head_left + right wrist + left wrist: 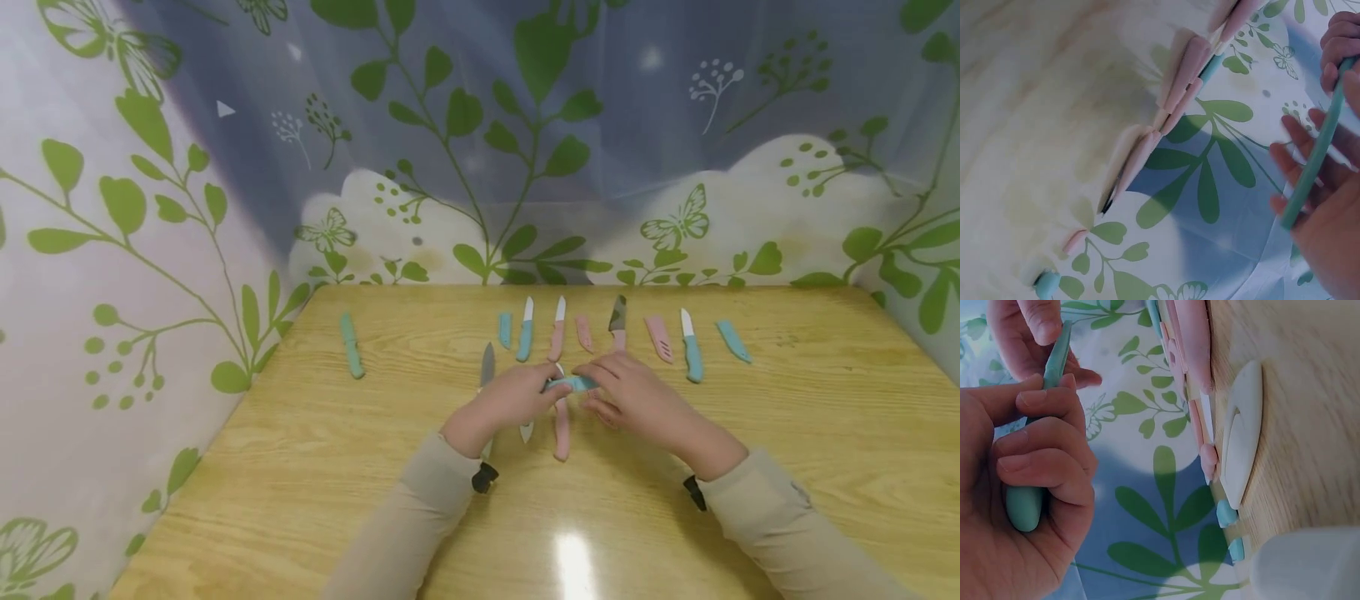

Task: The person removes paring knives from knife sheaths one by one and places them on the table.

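Observation:
Both hands meet over the table around a blue knife [576,383], on which no bare blade shows. My left hand [516,396] grips its rounded handle [1024,509], fingers curled round it. Along the other end lies my right hand [637,400], thumb and fingers about the flat, tapering part [1319,153]. Below the hands a pink-handled knife [562,433] rests on the wood. A knife with a grey blade [488,363] lies by the left hand, and a blade tip [527,432] pokes out beneath that hand. The right hand partly hides a pink sheath [604,414].
Along the back of the wooden table [247,500] lie blue knives [527,333], a pink knife [557,337], a dark-bladed knife [617,321], and blue and pink sheaths [658,337]. A green knife [351,346] is off left. Behind hangs a leaf-patterned cloth [450,150].

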`<state>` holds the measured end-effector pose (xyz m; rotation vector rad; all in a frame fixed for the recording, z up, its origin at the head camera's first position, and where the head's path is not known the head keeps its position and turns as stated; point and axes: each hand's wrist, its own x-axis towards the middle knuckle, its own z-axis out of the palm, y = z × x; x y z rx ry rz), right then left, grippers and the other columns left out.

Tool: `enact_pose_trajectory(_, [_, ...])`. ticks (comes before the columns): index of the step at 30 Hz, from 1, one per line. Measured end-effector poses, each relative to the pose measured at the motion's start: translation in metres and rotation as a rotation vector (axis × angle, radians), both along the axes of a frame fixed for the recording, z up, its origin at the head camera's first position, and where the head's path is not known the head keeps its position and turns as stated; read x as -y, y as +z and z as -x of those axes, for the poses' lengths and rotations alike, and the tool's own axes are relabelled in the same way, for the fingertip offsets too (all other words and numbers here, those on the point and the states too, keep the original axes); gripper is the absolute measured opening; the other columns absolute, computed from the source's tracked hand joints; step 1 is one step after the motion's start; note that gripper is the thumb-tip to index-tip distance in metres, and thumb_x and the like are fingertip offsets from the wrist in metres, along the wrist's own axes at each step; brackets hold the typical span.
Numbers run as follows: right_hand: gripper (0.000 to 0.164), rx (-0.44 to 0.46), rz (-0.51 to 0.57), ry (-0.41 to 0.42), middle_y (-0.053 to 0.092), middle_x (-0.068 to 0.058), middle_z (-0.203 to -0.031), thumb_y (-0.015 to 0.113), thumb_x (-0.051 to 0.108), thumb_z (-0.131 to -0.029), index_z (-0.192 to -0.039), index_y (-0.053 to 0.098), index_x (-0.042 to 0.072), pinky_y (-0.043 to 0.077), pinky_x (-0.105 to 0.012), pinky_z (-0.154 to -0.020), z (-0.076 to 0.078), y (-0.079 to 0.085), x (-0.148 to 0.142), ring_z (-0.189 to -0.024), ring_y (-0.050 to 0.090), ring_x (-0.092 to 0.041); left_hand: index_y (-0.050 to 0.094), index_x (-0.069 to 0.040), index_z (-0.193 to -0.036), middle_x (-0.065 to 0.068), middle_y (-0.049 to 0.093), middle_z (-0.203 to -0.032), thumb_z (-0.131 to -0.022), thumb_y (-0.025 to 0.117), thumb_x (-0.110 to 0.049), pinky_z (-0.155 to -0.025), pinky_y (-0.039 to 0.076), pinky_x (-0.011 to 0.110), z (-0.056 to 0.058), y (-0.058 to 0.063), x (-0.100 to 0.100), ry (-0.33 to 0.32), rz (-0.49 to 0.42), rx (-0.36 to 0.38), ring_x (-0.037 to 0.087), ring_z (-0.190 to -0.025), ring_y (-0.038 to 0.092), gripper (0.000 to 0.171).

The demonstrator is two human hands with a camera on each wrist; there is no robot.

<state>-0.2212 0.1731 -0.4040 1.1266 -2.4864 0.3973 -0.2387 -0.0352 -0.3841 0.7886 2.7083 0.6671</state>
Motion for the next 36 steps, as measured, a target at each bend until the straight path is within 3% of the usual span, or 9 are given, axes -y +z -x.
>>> enact_pose_trajectory(4, [0.035, 0.021, -0.003, 0.031, 0.066, -0.008, -0.104, 0.075, 0.012, -0.084, -0.114, 0.062, 0.000, 0.052, -0.042, -0.084, -0.001, 0.000, -0.001, -0.095, 0.062, -0.023, 0.057, -0.012, -0.102, -0.004, 0.052, -0.079, -0.104, 0.043, -0.038, -0.062, 0.039, 0.022, -0.001, -0.001, -0.001, -0.032, 0.009, 0.023, 0.010, -0.068, 0.048, 0.029])
enact_pose_trajectory(10, [0.023, 0.122, 0.000, -0.010, 0.065, -0.002, -0.092, 0.071, 0.014, -0.088, -0.109, 0.064, 0.005, 0.052, -0.034, -0.073, -0.002, 0.005, -0.005, -0.078, 0.057, -0.012, 0.057, -0.013, -0.106, -0.002, 0.054, -0.082, -0.104, 0.042, -0.039, -0.064, 0.039, 0.022, -0.001, -0.001, -0.002, -0.055, -0.019, 0.076, 0.010, -0.070, 0.047, 0.031])
enact_pose_trajectory(36, [0.021, 0.148, 0.000, -0.051, 0.065, 0.000, -0.091, 0.069, 0.019, -0.090, -0.107, 0.067, 0.008, 0.049, -0.027, -0.066, -0.005, 0.010, -0.007, -0.076, 0.056, -0.010, 0.057, -0.012, -0.113, 0.004, 0.064, -0.098, -0.105, 0.038, -0.040, -0.069, 0.042, 0.024, -0.005, 0.001, -0.001, -0.067, -0.033, 0.093, 0.011, -0.076, 0.051, 0.034])
